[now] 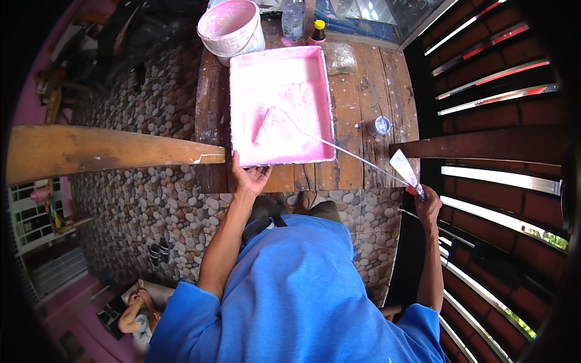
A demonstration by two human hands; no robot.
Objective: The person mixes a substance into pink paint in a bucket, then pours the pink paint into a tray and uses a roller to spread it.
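A pink-smeared paint tray [330, 109] lies on the wooden table in front of me. My left hand [251, 176] grips its near left corner, thumb up along the side and fingers curled beneath the edge. Inside the tray, a paint roller [264, 126] rests on the pink surface, and its long thin rod runs over the tray's right side to my right hand [430, 204]. That hand is closed around the roller's handle end. A scraper [402, 166] with a pale, paint-smeared blade sticks up from the same fist; the fingers hide most of both handles.
Behind the tray stand a pink-stained bucket [233, 45], a clear plastic bottle [293, 21] and a small dark bottle with a yellow cap [318, 30]. A plastic-wrapped bundle [341, 58] and a small cup [379, 126] sit right of it. Wooden beams [115, 154] flank the table. Someone sits lower left.
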